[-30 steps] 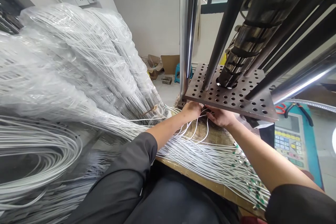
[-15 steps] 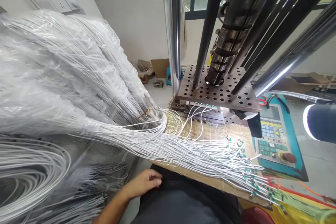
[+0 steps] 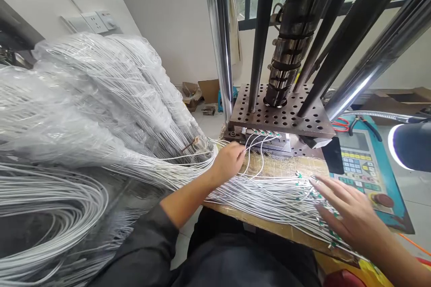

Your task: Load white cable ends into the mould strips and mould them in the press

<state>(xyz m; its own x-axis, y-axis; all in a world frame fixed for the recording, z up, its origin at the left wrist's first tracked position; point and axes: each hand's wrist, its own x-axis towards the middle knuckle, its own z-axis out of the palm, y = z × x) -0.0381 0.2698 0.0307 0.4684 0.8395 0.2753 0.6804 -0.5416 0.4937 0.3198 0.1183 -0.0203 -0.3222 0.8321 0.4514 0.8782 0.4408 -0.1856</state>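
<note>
My left hand (image 3: 229, 160) is closed at the white cables (image 3: 261, 156) that run out of the mold (image 3: 283, 142) under the press plate. Its fingers are curled round some of them, and their tips are partly hidden. Several small green-tipped ends lie in the mold. My right hand (image 3: 350, 210) hovers with fingers spread over the green connector ends (image 3: 298, 175) of a wide cable bundle (image 3: 256, 202) on the table, holding nothing. That bundle stretches across the table from the left, passing beneath my left forearm.
A perforated steel plate (image 3: 259, 119) on thick columns stands over the table. Plastic-wrapped cable bundles (image 3: 101, 94) are piled at left, above coiled cables (image 3: 97, 206). On the right are a teal control panel (image 3: 387, 175), pliers (image 3: 365, 125) and a lamp (image 3: 411, 147).
My left hand has risen from near my lap to the cables by the mold and closed there. My right hand has come into view over the connector ends. The view has shifted slightly.
</note>
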